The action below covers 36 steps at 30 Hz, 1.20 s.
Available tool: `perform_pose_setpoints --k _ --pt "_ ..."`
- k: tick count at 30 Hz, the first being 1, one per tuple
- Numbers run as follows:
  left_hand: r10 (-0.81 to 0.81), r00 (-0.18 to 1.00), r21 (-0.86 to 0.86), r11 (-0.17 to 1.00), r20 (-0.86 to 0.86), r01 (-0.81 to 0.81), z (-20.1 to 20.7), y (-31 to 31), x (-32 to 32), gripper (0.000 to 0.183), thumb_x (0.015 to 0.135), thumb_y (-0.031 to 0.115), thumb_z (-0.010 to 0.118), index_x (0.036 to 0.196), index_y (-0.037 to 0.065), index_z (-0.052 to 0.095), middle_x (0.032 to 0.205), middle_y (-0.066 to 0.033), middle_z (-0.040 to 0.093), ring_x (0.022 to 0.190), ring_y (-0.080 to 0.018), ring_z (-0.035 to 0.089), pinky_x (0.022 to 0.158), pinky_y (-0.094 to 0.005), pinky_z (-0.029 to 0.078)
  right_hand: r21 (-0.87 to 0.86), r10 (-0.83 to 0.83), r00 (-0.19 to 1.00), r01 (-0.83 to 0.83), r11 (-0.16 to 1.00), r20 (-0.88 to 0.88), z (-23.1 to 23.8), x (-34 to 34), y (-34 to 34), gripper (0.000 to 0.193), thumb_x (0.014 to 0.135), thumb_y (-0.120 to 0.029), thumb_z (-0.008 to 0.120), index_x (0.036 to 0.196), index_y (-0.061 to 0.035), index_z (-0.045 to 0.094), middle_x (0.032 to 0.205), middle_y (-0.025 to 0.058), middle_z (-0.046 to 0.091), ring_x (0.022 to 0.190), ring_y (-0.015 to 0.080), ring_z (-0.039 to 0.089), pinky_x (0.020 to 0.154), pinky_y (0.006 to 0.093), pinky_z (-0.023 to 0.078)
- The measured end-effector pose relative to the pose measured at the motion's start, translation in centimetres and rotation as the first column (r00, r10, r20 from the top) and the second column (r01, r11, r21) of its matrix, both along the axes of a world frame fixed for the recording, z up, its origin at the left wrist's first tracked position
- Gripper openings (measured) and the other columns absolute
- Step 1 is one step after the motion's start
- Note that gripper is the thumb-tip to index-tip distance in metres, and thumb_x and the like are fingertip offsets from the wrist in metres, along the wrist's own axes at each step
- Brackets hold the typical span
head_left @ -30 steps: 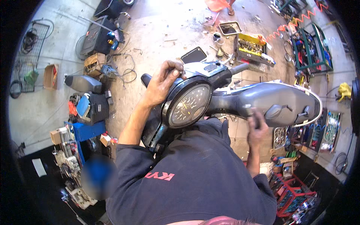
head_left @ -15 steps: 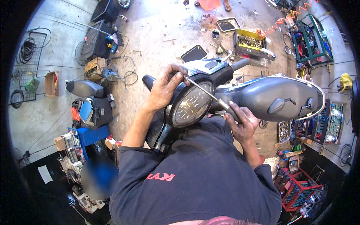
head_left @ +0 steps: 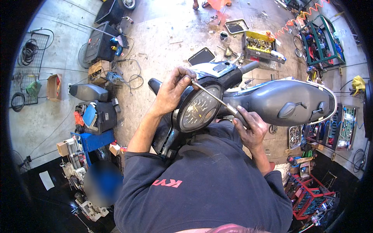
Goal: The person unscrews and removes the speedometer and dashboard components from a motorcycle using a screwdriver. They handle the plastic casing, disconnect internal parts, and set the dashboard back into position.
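A long screwdriver (head_left: 210,94) lies slantwise above the round speedometer (head_left: 199,109) of a scooter. Its dark handle is wrapped by the fingers of my right hand (head_left: 252,128), which is closed on it. At the other end of the shaft, my left hand (head_left: 173,88) pinches the tip between thumb and forefinger. Whether a small screw is also in that pinch is hidden. My left hand is beside the dial's black rim, next to the scooter's glossy front cover (head_left: 211,70). To the right extends the dark scooter seat (head_left: 272,101), with a mirror (head_left: 286,110) resting on it.
A handlebar grip (head_left: 250,66) juts out beyond the dial. On the floor ahead are black trays (head_left: 201,56) and a yellow toolbox (head_left: 258,42) full of parts. At the left sit a loose seat (head_left: 88,92) and a black case (head_left: 104,116). A green rack (head_left: 322,40) stands far right.
Both hands and the screwdriver stay almost where they were, with only a very slight shift. At the far top edge, another person's feet have moved.
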<state>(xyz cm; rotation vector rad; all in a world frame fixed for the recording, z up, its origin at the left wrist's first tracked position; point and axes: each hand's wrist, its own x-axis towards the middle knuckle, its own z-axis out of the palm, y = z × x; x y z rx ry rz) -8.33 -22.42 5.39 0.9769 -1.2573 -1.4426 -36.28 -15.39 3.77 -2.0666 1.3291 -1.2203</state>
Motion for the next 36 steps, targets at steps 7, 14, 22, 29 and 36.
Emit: perform_pose_setpoints --k 7,14,22,29,36 --pt "-0.005 1.000 -0.018 1.000 0.022 0.006 0.2 0.1 0.0 0.021 0.102 0.021 0.050 0.109 0.001 0.051 0.101 -0.0068 0.056 0.090 -0.0139 0.057 0.086 -0.0307 0.048 0.001 0.012 1.000 -0.012 1.000 0.016 -0.1 -0.2 0.0 0.048 0.073 -0.010 0.081 0.120 -0.0069 0.067 0.077 0.0086 0.066 0.061 0.0186 0.061 0.055 0.0316 0.049" --pt "0.007 0.987 -0.039 0.999 0.160 -0.001 0.6 0.1 -0.3 0.021 0.102 0.020 0.051 0.108 0.000 0.052 0.096 -0.0059 0.057 0.087 -0.0131 0.057 0.085 -0.0294 0.047 -0.014 -0.020 0.998 0.019 1.000 -0.059 -0.5 -0.5 0.4 0.051 0.072 -0.014 0.083 0.121 -0.0147 0.068 0.073 0.0050 0.061 0.058 0.0180 0.057 0.052 0.0319 0.048" --pt "0.009 1.000 0.097 0.995 0.006 -0.010 0.1 -0.2 -0.5 0.022 0.101 0.023 0.052 0.106 0.002 0.052 0.093 -0.0059 0.056 0.083 -0.0143 0.056 0.080 -0.0291 0.048 -0.210 -0.117 0.974 0.076 0.975 -0.192 0.2 -0.2 0.7 0.053 0.067 -0.015 0.086 0.118 -0.0191 0.070 0.078 0.0035 0.058 0.060 0.0175 0.056 0.051 0.0303 0.046" --pt "0.081 0.994 0.166 0.984 -0.071 -0.068 0.0 -0.1 -1.0 0.023 0.099 0.025 0.056 0.103 0.002 0.053 0.094 -0.0054 0.056 0.082 -0.0138 0.057 0.079 -0.0284 0.048 -0.244 -0.119 0.966 0.062 0.968 -0.227 0.5 -0.3 0.9 0.049 0.068 -0.011 0.085 0.115 -0.0152 0.071 0.081 0.0070 0.061 0.065 0.0199 0.058 0.056 0.0314 0.048" --pt "0.036 0.999 0.087 0.996 -0.034 -0.033 1.4 -0.7 -2.2 0.024 0.098 0.025 0.059 0.101 0.003 0.054 0.091 -0.0049 0.057 0.080 -0.0126 0.057 0.078 -0.0267 0.047 0.268 -0.059 0.943 -0.033 0.963 0.329 -0.9 0.3 0.6 0.045 0.071 -0.003 0.082 0.114 -0.0035 0.069 0.085 0.0097 0.068 0.073 0.0175 0.062 0.066 0.0294 0.050"
